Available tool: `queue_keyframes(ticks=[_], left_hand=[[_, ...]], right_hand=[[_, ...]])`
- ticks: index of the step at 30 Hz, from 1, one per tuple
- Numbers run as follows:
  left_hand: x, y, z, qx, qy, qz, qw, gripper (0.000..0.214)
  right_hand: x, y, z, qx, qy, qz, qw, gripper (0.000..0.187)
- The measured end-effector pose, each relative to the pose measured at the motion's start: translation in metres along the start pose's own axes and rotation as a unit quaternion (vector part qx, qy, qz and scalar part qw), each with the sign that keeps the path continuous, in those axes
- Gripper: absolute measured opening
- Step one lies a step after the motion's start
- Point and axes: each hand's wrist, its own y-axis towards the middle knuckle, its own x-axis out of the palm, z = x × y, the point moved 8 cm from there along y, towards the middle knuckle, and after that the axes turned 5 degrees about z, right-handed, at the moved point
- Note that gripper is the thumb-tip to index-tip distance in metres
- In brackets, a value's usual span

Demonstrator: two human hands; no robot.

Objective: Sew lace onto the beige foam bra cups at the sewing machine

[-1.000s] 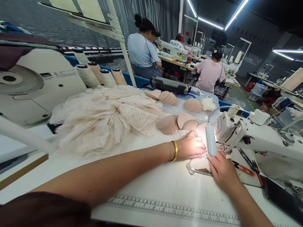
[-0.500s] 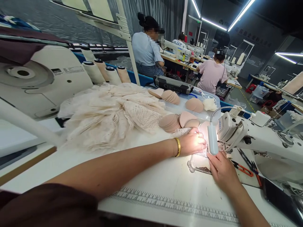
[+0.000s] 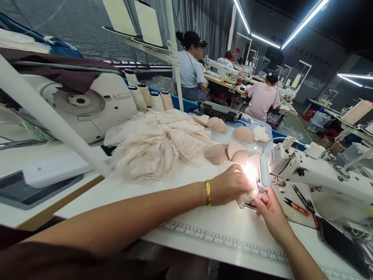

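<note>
My left hand (image 3: 229, 184), with a gold bangle at the wrist, is closed on pale fabric (image 3: 248, 195) in front of the sewing machine (image 3: 309, 163); lamp glare washes out its fingertips. From the right, my right hand (image 3: 271, 208) pinches the same fabric between thumb and fingers, just below the lamp head (image 3: 264, 171). The needle area is largely hidden behind the lamp. Behind my left hand are a stack of beige rounded pads (image 3: 217, 154) and a heap of cream lace and tulle (image 3: 157, 144).
Thread snips (image 3: 296, 206) and a dark phone (image 3: 342, 245) lie at the right. A ruler strip (image 3: 227, 239) runs along the front edge. Thread cones (image 3: 157, 102) stand at the back left. A clear plastic tray (image 3: 256, 144) holds more pads. Co-workers sit farther back.
My left hand has lifted off the flat fabric and drawn slightly left, gathering it. My right hand has turned, its thumb now pinching the fabric. The camera view has shifted.
</note>
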Motion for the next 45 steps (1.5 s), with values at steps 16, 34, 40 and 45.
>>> queue_keyframes(ticks=[16, 34, 40, 45], left_hand=[[0.036, -0.066, 0.038, -0.464, -0.681, 0.204, 0.529, 0.047], [0.038, -0.078, 0.014, -0.563, -0.623, 0.372, 0.396, 0.048], [0.037, -0.072, 0.017, -0.541, -0.648, 0.359, 0.399, 0.044], [0.041, -0.057, 0.027, -0.504, -0.683, 0.285, 0.445, 0.047]], right_hand=[[0.036, -0.065, -0.015, -0.032, 0.039, 0.06, 0.997, 0.049], [0.049, -0.06, 0.013, 0.089, 0.341, 0.137, 0.926, 0.087], [0.048, -0.058, 0.015, 0.083, 0.351, 0.155, 0.92, 0.085], [0.05, -0.061, 0.018, 0.057, 0.317, 0.149, 0.935, 0.083]])
